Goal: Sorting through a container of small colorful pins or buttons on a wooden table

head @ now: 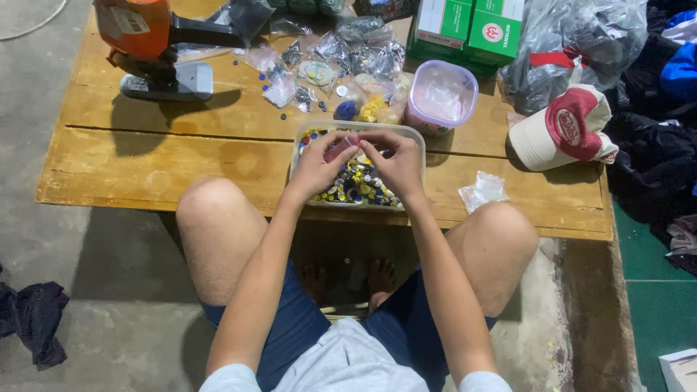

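Observation:
Both hands meet above a clear plastic tray full of small yellow, blue and silver button parts. My left hand and my right hand pinch a small pink piece between their fingertips, held just over the tray. The tray sits near the front edge of a low wooden table, between my bare knees.
An orange and grey press tool stands at the back left. Small plastic bags of parts, a lidded clear box, green cartons, a red and cream cap and an empty bag lie around. Dark clothes are piled at the right.

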